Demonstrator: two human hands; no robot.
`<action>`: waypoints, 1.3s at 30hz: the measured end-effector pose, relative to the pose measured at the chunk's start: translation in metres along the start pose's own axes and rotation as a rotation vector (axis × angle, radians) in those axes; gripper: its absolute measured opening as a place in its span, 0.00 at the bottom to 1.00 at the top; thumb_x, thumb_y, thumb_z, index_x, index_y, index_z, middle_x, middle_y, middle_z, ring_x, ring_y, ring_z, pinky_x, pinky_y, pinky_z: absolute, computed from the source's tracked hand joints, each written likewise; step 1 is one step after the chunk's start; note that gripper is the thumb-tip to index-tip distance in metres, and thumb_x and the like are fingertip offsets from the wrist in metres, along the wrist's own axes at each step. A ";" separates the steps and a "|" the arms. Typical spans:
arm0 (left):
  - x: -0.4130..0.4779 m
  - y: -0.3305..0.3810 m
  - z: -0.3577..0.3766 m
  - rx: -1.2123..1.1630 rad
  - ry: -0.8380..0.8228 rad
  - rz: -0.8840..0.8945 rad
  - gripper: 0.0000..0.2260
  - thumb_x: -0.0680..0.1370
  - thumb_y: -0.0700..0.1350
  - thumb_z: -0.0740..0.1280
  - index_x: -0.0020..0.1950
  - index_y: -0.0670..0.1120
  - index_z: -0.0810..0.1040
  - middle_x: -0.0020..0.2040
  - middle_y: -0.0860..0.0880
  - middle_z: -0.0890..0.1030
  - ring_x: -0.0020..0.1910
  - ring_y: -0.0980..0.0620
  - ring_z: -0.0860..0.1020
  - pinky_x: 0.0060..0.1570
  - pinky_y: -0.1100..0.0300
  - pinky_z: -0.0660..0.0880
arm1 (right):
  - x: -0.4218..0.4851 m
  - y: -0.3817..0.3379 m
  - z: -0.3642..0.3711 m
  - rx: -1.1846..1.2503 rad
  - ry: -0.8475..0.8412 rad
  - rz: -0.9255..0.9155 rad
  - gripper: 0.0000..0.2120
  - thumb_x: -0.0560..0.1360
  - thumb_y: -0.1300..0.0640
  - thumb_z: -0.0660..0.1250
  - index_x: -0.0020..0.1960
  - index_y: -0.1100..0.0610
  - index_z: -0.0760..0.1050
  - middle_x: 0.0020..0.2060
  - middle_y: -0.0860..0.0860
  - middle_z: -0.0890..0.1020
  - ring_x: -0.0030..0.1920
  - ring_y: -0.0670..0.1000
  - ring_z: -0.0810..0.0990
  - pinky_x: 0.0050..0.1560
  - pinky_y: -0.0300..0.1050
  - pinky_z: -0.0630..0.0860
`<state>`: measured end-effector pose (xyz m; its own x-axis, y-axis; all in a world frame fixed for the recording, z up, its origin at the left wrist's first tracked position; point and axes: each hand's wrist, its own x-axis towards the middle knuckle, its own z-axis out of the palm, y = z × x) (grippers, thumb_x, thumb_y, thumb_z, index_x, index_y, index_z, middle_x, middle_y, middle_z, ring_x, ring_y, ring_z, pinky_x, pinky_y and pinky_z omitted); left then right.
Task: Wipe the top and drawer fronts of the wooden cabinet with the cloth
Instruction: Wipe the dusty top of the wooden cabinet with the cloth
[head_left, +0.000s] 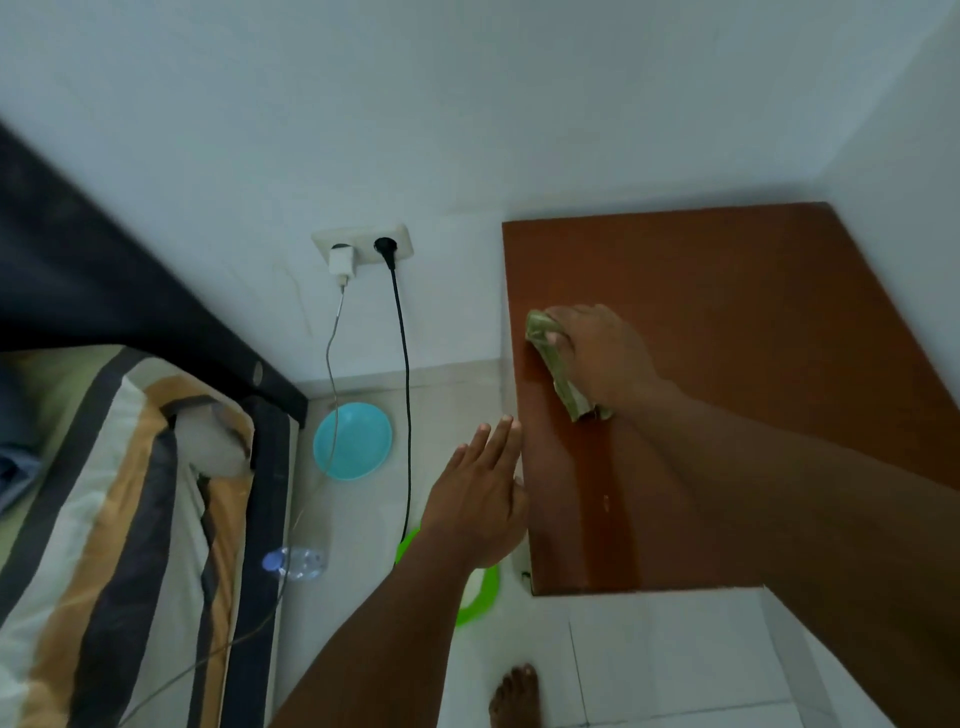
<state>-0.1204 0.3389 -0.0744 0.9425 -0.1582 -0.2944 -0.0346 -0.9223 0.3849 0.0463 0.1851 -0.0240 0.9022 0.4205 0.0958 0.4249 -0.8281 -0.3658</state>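
Both hands show: my right hand grips the green cloth on the cabinet top; my left hand, fingers straight, hovers beside its edge.

White walls meet in far right corner. Double socket on far wall, two cables hanging. Pale tiled floor. Bed left, striped bedding, dark headboard.

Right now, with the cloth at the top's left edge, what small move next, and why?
Probably draw the cloth rightward across the top: the right hand grips it near the left edge, and most of the surface lies to its right.
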 end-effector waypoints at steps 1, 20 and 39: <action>0.011 -0.004 -0.005 -0.005 0.005 0.006 0.31 0.79 0.53 0.43 0.83 0.48 0.42 0.83 0.51 0.44 0.82 0.50 0.43 0.80 0.51 0.47 | 0.018 0.002 0.002 -0.013 0.007 0.012 0.17 0.82 0.55 0.59 0.69 0.54 0.73 0.61 0.53 0.80 0.58 0.57 0.76 0.55 0.55 0.77; 0.101 -0.042 -0.031 -0.057 0.063 0.067 0.35 0.80 0.68 0.38 0.83 0.51 0.40 0.83 0.54 0.42 0.81 0.53 0.39 0.79 0.53 0.41 | 0.151 0.034 0.063 -0.173 -0.327 0.046 0.27 0.84 0.44 0.45 0.81 0.45 0.43 0.81 0.47 0.42 0.80 0.52 0.37 0.78 0.55 0.38; -0.028 0.002 0.031 -0.075 0.051 -0.021 0.28 0.83 0.59 0.38 0.83 0.51 0.42 0.83 0.54 0.44 0.81 0.52 0.42 0.80 0.51 0.47 | -0.056 -0.007 0.060 -0.136 -0.246 -0.043 0.26 0.85 0.47 0.48 0.81 0.44 0.45 0.81 0.47 0.46 0.81 0.51 0.40 0.78 0.54 0.40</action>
<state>-0.1577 0.3305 -0.0928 0.9586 -0.1191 -0.2585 0.0084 -0.8961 0.4438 -0.0114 0.1893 -0.0826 0.8449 0.5200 -0.1252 0.4836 -0.8427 -0.2366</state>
